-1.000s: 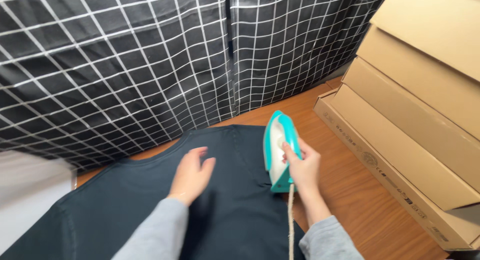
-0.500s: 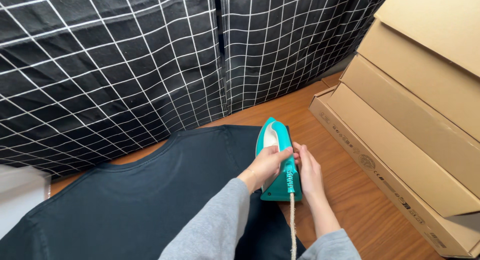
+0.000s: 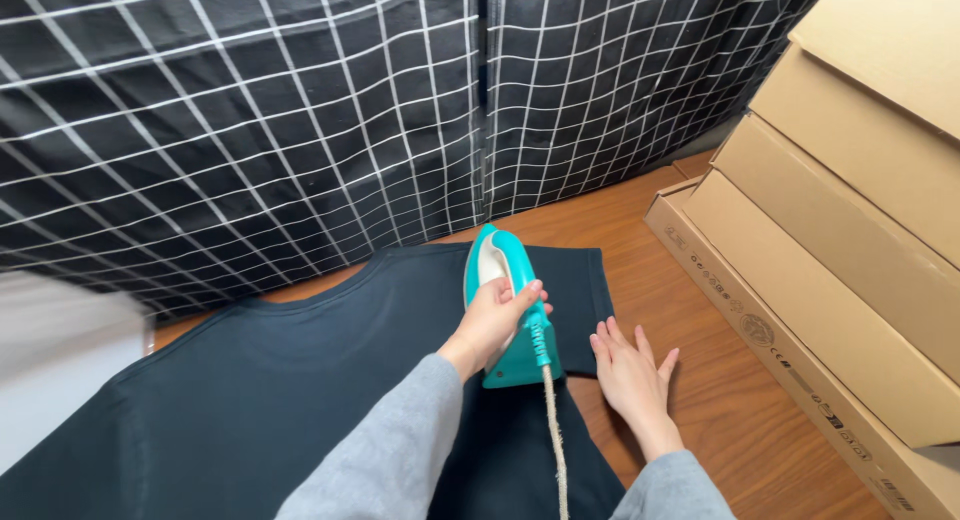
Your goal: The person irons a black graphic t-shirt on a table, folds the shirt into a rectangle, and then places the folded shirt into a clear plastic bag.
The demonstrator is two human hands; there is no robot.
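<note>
Head view: left hand [image 3: 493, 320] crosses over, fingers wrapped around the teal iron [image 3: 510, 305] on a dark shirt [image 3: 300, 380]. Right hand [image 3: 630, 370] lies flat, open and empty, on the wooden table [image 3: 740, 430] beside it.

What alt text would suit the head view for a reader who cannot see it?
The left hand grips a teal iron on a dark T-shirt spread over a wooden floor. The right hand rests flat beside it, near stacked cardboard boxes and a black grid-patterned cloth.
</note>
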